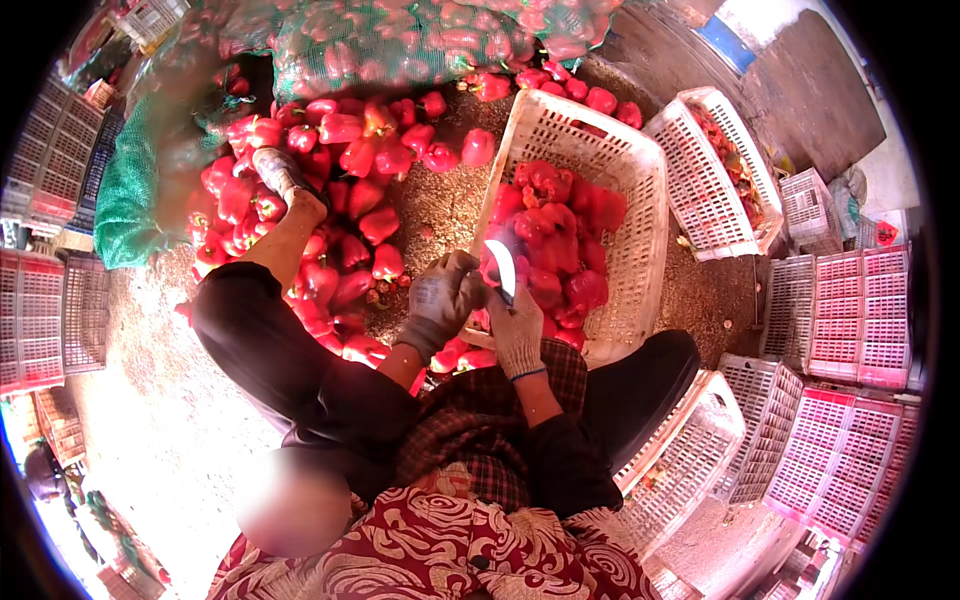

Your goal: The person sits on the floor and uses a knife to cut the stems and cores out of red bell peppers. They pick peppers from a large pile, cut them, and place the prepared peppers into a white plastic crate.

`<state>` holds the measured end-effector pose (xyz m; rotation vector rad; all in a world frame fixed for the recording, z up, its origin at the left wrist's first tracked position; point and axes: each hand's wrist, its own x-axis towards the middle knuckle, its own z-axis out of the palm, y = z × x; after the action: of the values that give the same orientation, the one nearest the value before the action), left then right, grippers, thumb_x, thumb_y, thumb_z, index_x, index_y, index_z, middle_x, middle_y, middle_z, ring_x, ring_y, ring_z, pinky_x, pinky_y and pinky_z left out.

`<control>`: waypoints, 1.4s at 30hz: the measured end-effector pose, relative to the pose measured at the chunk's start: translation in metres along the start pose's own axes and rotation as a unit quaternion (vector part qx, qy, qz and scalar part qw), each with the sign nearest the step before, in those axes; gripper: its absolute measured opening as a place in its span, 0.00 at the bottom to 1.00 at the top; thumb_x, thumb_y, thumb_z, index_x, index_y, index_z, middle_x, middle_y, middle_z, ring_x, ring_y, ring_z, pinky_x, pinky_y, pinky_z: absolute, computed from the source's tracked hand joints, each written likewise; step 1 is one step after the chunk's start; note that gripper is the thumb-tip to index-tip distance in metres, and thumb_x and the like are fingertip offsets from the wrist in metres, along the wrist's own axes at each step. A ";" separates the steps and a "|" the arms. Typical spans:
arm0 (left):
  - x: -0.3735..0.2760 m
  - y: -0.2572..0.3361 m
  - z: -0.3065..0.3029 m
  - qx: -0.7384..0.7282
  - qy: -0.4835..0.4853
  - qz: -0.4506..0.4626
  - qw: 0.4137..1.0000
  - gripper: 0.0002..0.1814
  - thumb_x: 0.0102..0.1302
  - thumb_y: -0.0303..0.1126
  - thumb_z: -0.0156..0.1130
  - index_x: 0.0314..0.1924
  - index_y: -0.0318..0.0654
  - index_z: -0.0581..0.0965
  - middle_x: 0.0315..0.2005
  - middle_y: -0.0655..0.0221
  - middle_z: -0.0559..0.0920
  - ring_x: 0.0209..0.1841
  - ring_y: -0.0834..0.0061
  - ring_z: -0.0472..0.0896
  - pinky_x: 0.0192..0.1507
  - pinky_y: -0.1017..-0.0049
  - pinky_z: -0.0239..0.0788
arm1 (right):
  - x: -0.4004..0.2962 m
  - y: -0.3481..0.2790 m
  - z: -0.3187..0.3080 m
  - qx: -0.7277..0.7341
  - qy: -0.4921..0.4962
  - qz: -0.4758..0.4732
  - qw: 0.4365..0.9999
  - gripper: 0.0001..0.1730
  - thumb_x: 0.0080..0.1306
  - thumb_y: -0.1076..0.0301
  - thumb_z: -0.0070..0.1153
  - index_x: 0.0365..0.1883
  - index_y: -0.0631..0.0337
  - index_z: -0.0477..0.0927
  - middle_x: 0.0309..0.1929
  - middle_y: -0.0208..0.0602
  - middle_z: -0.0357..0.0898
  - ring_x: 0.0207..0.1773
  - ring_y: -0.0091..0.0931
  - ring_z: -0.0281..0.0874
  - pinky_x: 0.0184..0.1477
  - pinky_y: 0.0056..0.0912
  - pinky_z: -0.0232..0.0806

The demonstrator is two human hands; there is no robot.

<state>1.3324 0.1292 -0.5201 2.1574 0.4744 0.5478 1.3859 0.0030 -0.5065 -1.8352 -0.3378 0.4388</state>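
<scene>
In my right hand (516, 330), which wears a pale knit glove, I grip a short knife with a curved blade (504, 262) pointing up and away from me. My left hand (442, 296), in a grey-brown coated glove, is right beside it with fingers curled; whether anything is inside them is hidden. Just beyond the hands, a white plastic crate (630, 300) tilts towards me, partly filled with red bell peppers (551, 225). To the left, a heap of whole red bell peppers (360, 195) covers the floor around my left foot.
Green mesh sacks of peppers (405, 45) lie at the far side. A second white crate (705, 187) at the right holds reddish scraps. Another crate (682, 465) stands by my right leg. Stacked crates line the right (840, 457) and left (34, 322).
</scene>
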 end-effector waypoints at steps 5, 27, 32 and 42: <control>0.005 0.012 0.004 0.029 0.013 -0.064 0.997 0.11 0.66 0.40 0.52 0.37 0.40 0.74 0.31 0.56 0.81 0.36 0.51 0.79 0.38 0.55 0.69 | 0.006 0.018 0.007 0.029 -0.013 0.075 0.997 0.11 0.65 0.67 0.55 0.43 0.64 0.79 0.29 0.35 0.79 0.28 0.22 0.75 0.33 0.29 0.69; 0.057 -0.013 0.013 0.087 -0.001 -0.357 0.930 0.23 0.64 0.48 0.45 0.32 0.39 0.82 0.31 0.49 0.82 0.38 0.47 0.81 0.43 0.55 0.69 | 0.022 -0.017 0.045 0.182 0.112 0.166 0.963 0.07 0.67 0.67 0.53 0.35 0.61 0.74 0.22 0.25 0.68 0.21 0.14 0.64 0.22 0.22 0.60; 0.069 -0.010 0.010 0.058 -0.040 -0.387 0.919 0.26 0.64 0.50 0.44 0.36 0.38 0.83 0.36 0.47 0.82 0.44 0.48 0.80 0.48 0.56 0.69 | 0.024 0.000 0.052 0.148 0.160 0.145 0.965 0.06 0.67 0.67 0.53 0.36 0.61 0.74 0.21 0.24 0.68 0.20 0.15 0.64 0.22 0.21 0.60; 0.064 -0.018 0.018 0.054 0.001 -0.402 0.914 0.28 0.66 0.52 0.42 0.38 0.37 0.83 0.38 0.48 0.82 0.45 0.47 0.80 0.49 0.56 0.68 | 0.009 -0.023 0.039 0.224 0.101 0.210 0.946 0.07 0.70 0.64 0.50 0.39 0.57 0.73 0.21 0.24 0.66 0.19 0.16 0.62 0.19 0.23 0.57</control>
<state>1.3925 0.1610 -0.5309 1.8331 1.3273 0.0539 1.3756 0.0467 -0.4961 -1.4779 0.2862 0.5610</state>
